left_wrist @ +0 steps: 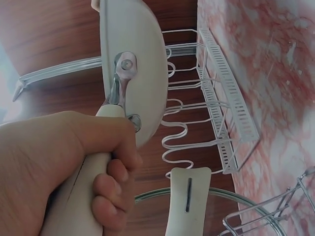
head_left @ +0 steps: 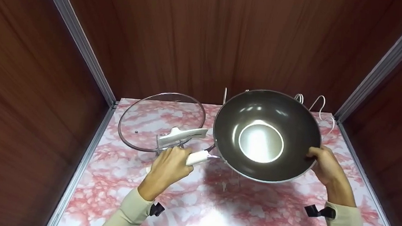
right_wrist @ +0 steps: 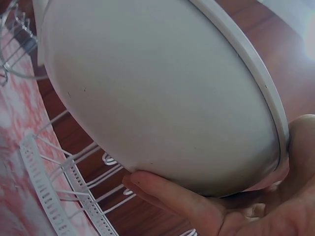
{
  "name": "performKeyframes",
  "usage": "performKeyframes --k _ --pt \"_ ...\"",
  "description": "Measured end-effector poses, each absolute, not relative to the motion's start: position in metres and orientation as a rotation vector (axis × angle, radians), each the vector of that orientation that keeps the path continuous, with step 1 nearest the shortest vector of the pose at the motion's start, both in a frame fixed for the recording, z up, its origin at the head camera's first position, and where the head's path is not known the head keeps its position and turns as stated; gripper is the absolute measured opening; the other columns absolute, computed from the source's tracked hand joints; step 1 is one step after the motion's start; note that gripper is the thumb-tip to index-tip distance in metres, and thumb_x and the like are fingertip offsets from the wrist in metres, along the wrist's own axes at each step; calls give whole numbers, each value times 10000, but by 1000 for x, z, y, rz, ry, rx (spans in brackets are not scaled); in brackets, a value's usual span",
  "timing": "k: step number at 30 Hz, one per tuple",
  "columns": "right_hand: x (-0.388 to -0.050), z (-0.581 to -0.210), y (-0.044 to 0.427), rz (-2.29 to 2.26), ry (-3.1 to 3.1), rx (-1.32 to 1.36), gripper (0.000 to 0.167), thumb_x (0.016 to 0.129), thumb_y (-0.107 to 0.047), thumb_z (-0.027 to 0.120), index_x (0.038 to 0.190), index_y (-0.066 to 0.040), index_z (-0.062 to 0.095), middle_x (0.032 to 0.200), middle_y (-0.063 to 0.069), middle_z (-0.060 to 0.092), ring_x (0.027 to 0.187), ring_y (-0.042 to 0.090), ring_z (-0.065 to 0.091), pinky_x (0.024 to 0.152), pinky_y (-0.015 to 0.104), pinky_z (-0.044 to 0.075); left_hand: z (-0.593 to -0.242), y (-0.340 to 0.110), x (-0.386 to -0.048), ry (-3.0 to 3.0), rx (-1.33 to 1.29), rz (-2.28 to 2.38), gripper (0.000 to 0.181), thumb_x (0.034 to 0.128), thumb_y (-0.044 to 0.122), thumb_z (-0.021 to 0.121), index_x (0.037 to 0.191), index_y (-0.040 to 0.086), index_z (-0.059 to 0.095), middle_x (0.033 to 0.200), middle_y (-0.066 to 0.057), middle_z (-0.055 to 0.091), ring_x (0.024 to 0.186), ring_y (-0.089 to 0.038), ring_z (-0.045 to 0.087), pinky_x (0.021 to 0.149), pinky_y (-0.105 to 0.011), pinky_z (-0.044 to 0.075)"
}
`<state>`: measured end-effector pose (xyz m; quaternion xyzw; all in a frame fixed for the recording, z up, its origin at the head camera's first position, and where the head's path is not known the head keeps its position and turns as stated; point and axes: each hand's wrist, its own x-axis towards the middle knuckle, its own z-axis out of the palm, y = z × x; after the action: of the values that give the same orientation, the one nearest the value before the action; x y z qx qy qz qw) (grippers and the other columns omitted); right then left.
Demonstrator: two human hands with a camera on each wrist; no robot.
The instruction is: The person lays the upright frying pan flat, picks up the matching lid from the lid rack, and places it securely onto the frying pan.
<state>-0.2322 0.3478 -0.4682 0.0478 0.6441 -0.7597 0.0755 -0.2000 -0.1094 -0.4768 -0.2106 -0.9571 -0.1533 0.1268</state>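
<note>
Left hand [head_left: 173, 163] gripping handle [head_left: 197, 158], right hand [head_left: 327, 166] pinching rim [head_left: 275, 181], the pan [head_left: 298, 125] seems mid-carry, likely needing lowering toward the desk's [head_left: 107, 181] back-edge rack [left_wrist: 234, 91].

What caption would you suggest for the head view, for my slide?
A dark-lined pan held beside a glass lid, left hand gripping its white handle, right hand at its rim.

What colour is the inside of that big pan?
The pan is dark brown inside; the head view shows it best.
</note>
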Motion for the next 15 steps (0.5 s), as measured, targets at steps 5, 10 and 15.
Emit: performKeyframes --k 5,10,15 --pt "-225 -470 342 -2306 1937 199 303 885 69 401 946 -101 645 879 -47 691 812 94 690 764 261 589 -478 -112 -200 -2803 -572 -437 219 747 121 797 717 152 582 621 25 501 551 -160 459 474 -378 438" --pt "-219 -471 337 -2351 1921 250 304 867 81 401 848 -101 644 832 -30 698 764 110 706 729 269 595 -481 -114 -201 -2762 -567 -358 242 758 161 804 682 151 575 601 -3 550 528 -186 459 466 -436 459" --pt "-215 -473 334 -2362 1914 242 285 869 86 403 886 -75 637 871 -21 695 790 122 709 749 275 595 -485 -116 -202 -2701 -552 -197 319 761 252 826 643 170 542 565 -6 541 492 -200 458 450 -445 451"
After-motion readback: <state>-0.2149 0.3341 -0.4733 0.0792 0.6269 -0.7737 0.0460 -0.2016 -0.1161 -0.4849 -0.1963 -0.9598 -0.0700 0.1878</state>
